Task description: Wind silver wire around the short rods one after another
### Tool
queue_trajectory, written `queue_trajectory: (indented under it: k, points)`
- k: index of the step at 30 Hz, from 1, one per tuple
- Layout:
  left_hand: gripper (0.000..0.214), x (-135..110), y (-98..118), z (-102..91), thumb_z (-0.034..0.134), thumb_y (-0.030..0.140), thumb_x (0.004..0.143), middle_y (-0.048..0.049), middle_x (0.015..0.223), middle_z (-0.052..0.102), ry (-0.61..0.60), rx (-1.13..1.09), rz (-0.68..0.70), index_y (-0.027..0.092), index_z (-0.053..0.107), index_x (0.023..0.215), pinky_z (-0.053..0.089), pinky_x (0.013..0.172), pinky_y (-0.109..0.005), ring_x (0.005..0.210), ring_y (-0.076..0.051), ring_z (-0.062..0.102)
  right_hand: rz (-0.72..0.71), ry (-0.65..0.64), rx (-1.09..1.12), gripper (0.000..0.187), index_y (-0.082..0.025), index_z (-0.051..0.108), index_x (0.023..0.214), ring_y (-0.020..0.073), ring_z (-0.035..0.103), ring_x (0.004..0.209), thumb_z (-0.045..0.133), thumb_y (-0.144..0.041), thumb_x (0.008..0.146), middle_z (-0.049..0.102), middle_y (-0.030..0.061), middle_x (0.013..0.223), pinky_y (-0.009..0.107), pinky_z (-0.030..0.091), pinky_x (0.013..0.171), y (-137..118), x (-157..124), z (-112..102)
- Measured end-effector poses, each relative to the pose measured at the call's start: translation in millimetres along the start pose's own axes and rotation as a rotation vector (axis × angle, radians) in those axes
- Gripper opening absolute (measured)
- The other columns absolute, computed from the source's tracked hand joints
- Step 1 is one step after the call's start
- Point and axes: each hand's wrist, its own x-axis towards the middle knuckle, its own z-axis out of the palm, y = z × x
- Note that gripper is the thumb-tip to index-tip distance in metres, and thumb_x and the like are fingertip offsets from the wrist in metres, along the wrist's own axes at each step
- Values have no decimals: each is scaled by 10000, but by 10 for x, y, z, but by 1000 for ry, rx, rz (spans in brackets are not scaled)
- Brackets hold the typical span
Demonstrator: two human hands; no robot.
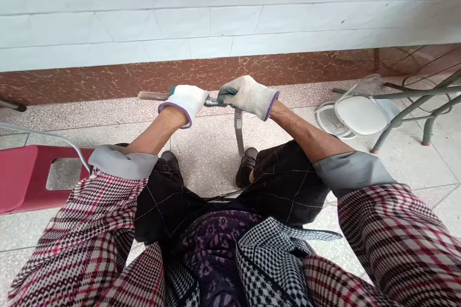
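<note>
My left hand (189,98), in a white glove with a purple cuff, is closed around the wooden handle (153,96) of what looks like a sickle. A shiny silver winding (211,101) shows on the tool's neck between my hands. The dark-palmed glove on my right hand (247,96) pinches the right end of that winding, its fingertips partly hiding the neck. Below my right hand, the flat grey blade (238,129) with small lettering curves down toward my right shoe. Whatever lies under my fingers is hidden.
A red plastic stool (18,177) stands at my left with a pale cable over it. To the right are a round white lidded item (363,114) and green metal legs (414,105). Ahead rises a white tiled wall (223,19).
</note>
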Motion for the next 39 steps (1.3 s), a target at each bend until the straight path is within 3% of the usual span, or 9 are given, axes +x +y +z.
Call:
queue_trajectory:
  k: [3,7,12,17,20,23,29,35,39]
  points:
    - [294,-106,46,-32,594,158,948,-144,871,747,-40,-54,124,178,824,1130,522,842,-441,941,-348,721,11,18,38,155,-148,797,872,149,565,696,646,-157,835,657,17,754,306,435,635,53,20,-33]
    - [216,-356,-15,-275,629,212,941,-65,791,698,-4,-446,166,164,802,1061,481,687,-329,715,-201,614,58,20,345,80,-148,749,816,137,512,591,673,-162,837,651,38,703,308,425,543,22,6,-80]
    - [329,-461,-114,-361,617,125,860,-11,793,622,139,-1034,48,178,771,1145,422,536,-234,614,-118,521,78,109,526,109,-156,726,791,130,518,503,664,-123,875,625,41,613,258,413,418,10,47,-14]
    - [314,-304,-88,-282,602,122,854,8,750,555,202,-1175,-73,150,729,1140,402,531,-227,573,-98,476,59,41,558,121,-118,725,817,98,557,493,634,-71,882,622,14,589,191,398,383,-68,54,108]
    - [345,-264,-96,-335,561,144,907,51,705,446,151,-1323,-101,150,691,1227,369,550,-202,515,-59,395,50,47,626,87,-122,728,831,97,564,520,660,-127,887,640,17,613,191,429,416,-83,35,113]
    - [265,-288,-159,-407,562,147,924,72,632,345,132,-1569,-23,164,699,1150,283,501,-177,469,-49,292,3,36,680,76,-147,739,848,121,632,658,723,-218,872,726,51,764,206,525,533,-10,22,90]
    - [150,-357,-266,-489,617,125,919,61,607,442,189,-1728,-73,207,682,1027,312,457,-185,439,-60,327,-88,-87,606,116,-157,770,797,182,698,854,695,-243,821,785,77,906,301,601,809,127,34,101]
    - [287,-400,-642,-625,365,20,1042,85,585,438,326,-2113,-134,207,571,971,241,446,-135,451,-53,181,-116,-117,487,138,-167,757,771,172,665,795,658,-244,830,771,59,869,300,548,762,190,72,118]
    - [262,-499,-1009,-650,345,52,1080,108,575,425,407,-2233,-184,221,471,923,271,466,-119,480,-65,190,-119,-179,388,149,-169,778,808,186,686,835,634,-201,827,792,62,900,297,522,775,340,32,121]
